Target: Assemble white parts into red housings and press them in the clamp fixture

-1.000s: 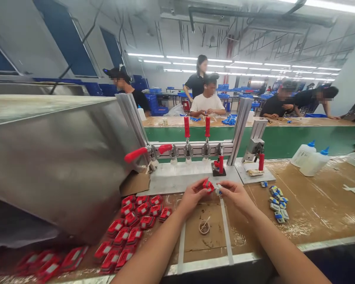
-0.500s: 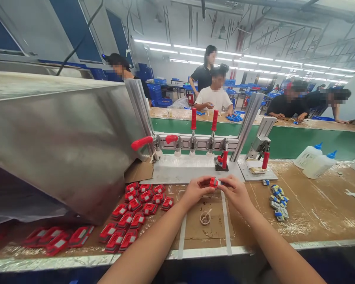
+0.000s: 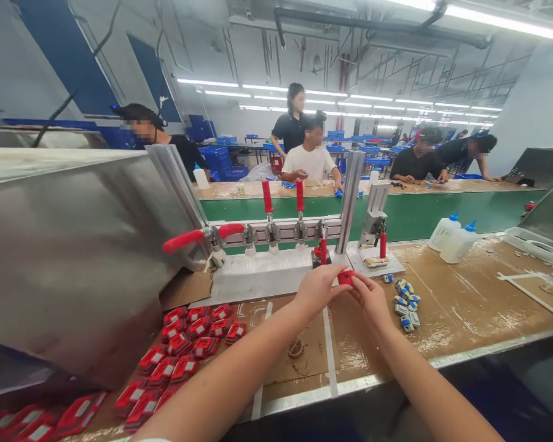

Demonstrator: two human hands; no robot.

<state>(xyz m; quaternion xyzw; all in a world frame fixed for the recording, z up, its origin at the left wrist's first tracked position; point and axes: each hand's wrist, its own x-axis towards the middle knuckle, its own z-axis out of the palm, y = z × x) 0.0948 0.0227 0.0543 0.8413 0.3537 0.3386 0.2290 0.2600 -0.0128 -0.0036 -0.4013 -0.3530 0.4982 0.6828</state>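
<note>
Two translucent bottles (image 3: 461, 244) with blue tips sit side by side towards the right; the nearer one shows pale contents. A clear plastic tray (image 3: 533, 245) lies farther right, and what it holds is too small for me to tell. A small round cup (image 3: 295, 348) sits near, on a cardboard sheet (image 3: 311, 362) just below the left forearm; its contents are blurred. Blue crates (image 3: 219, 161) are stacked beyond, at far left.

The red part (image 3: 345, 277) is small and blocky with a dark spot on its face, held up between both hands just in front of the clamp rig (image 3: 281, 232). The left hand (image 3: 321, 287) grips it from the left, and the right hand (image 3: 368, 293) pinches it from the right.

On the brown, shiny surface (image 3: 447, 307), red-and-grey pieces (image 3: 183, 367) are heaped at near left, while blue, white and yellow blocks (image 3: 406, 304) cluster to the right of the hands. Across a green panel (image 3: 442, 215), several people work under long ceiling lights.
</note>
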